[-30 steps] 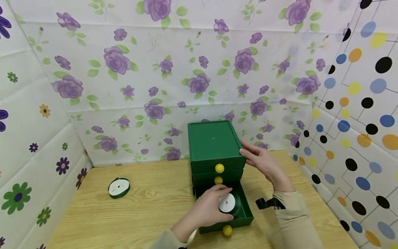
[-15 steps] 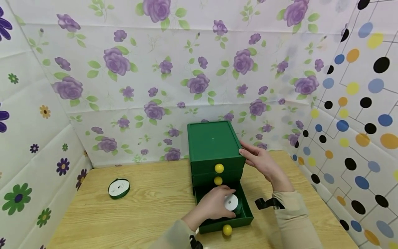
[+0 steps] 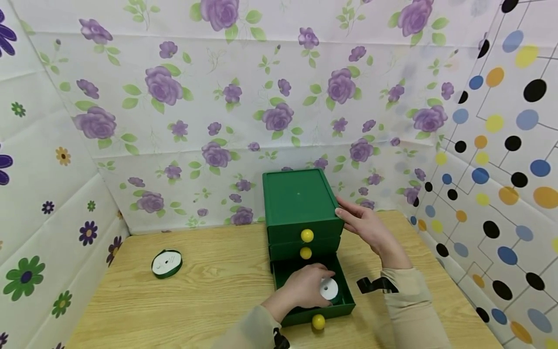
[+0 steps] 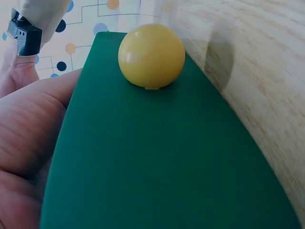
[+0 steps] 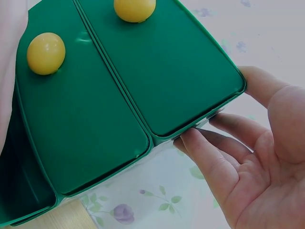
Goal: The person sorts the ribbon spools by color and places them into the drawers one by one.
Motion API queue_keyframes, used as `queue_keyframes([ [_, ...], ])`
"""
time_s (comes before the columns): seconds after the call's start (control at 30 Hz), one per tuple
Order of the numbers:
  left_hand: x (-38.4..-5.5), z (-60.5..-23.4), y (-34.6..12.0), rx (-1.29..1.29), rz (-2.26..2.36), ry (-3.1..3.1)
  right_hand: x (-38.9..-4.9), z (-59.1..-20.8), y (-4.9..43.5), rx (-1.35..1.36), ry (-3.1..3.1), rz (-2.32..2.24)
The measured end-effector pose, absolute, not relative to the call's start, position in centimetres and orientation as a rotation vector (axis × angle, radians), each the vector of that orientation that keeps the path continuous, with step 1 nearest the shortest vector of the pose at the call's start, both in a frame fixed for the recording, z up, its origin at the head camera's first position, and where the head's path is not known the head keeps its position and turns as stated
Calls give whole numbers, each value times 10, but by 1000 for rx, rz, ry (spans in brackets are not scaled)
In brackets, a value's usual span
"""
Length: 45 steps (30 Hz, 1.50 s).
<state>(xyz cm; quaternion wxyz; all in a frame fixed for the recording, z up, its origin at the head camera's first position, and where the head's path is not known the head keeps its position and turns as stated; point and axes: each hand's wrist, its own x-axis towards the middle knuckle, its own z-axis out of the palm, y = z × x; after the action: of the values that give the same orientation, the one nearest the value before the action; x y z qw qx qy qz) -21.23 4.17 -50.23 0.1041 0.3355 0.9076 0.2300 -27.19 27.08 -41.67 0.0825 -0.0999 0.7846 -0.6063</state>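
Observation:
In the head view a small green cabinet (image 3: 300, 196) stands on the table, its bottom drawer (image 3: 301, 317) pulled out. Inside that drawer my left hand (image 3: 305, 287) grips a spool of dark green ribbon (image 3: 329, 290) by its edge, the white round face showing. The left wrist view has the drawer's front wall (image 4: 152, 152) across it and hides the spool. My right hand (image 3: 368, 230) touches the cabinet's right side near the top front corner. Extended fingers (image 5: 207, 160) lie along that side in the right wrist view.
Another ribbon spool (image 3: 166, 263) lies on the wooden table (image 3: 209, 295) at left. Yellow round knobs stick out from the drawer fronts, the lowest knob (image 3: 318, 322) nearest me. Patterned cloth walls (image 3: 279, 116) enclose the back and sides.
My left hand has moved a little to the right inside the drawer with the spool in its fingers. My right hand has stayed on the cabinet's side.

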Motion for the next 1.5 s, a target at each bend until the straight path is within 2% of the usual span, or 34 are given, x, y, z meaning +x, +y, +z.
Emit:
queue_keyframes([
  [0.43,-216,-515,44,985,704,2691,-273,-416,267,-302,2335,-1822],
  [0.97,-215,-511,38,981,745,2665,-277,-417,267,-302,2338,-1821],
  [1.5,-207,-501,9,961,1120,2532,-275,-420,271,-295,2330,-1820],
])
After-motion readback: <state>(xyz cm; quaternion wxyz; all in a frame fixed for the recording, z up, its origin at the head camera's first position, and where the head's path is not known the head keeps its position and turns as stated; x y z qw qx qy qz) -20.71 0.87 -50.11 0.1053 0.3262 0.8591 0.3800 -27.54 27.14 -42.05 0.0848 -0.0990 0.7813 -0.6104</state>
